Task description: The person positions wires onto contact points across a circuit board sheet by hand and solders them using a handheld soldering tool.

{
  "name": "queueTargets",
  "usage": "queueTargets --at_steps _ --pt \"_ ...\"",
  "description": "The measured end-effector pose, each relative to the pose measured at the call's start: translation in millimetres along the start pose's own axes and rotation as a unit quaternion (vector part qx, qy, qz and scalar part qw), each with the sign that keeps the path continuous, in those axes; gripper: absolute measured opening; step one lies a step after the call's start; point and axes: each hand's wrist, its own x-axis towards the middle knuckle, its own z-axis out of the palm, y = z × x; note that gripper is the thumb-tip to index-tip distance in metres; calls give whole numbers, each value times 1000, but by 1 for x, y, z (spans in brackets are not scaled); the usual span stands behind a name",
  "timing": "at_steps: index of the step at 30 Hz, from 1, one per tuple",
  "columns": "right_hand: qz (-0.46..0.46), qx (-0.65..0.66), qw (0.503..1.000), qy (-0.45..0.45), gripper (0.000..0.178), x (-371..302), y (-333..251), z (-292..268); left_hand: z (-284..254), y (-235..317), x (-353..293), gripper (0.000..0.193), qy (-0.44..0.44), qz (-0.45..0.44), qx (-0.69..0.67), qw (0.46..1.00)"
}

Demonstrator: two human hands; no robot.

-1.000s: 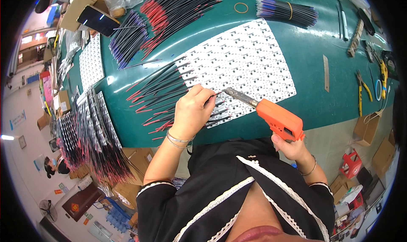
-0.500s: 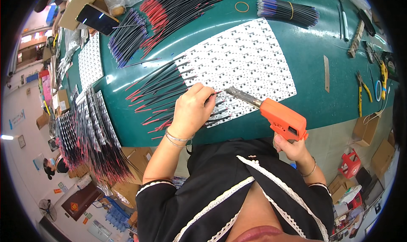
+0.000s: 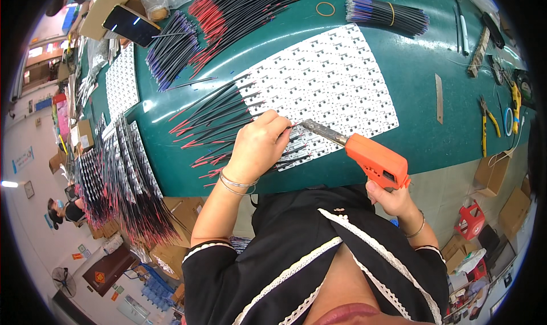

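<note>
A white circuit board panel [image 3: 330, 80] with rows of small dark parts lies on the green table. Black wires [image 3: 213, 117] with red ends stick out from its left side, several of them lying across its lower left. Over that corner, my left hand [image 3: 262, 140] is closed in a pinch on a thin wire [image 3: 292, 126], whose tip shows beyond the fingertips. My right hand [image 3: 390, 197] grips the handle of an orange soldering gun [image 3: 376, 160]. The gun's dark metal tip [image 3: 310, 125] meets the board right beside the wire's end.
Wire bundles with red [image 3: 213, 23] and purple ends [image 3: 171, 51] lie at the back left; a banded bundle [image 3: 387, 16] sits at the back. Wired panels [image 3: 122, 177] hang over the left edge. Pliers [image 3: 487, 125] and a steel ruler [image 3: 439, 100] lie right. Another person [image 3: 68, 211] is far left.
The soldering gun has shifted slightly left, with my right hand following. My left hand stays almost in place, still pinching the wire. The person in the background has moved.
</note>
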Motion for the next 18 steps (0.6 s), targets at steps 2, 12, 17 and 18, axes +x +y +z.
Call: queueTargets --at_steps 2,12,17,18 --pt "-4 22 999 26 28 -5 5 1 0 1 1 9 1 6 -3 1000" --pt "-42 69 993 89 36 -3 2 -6 -3 -4 -2 8 -1 22 -26 999" --pt "-70 84 989 100 35 -2 -1 -4 -27 -25 -10 17 100 -11 -63 993" --pt "-75 91 987 107 35 -3 0 -5 -42 -23 -11 21 178 -24 -72 981"
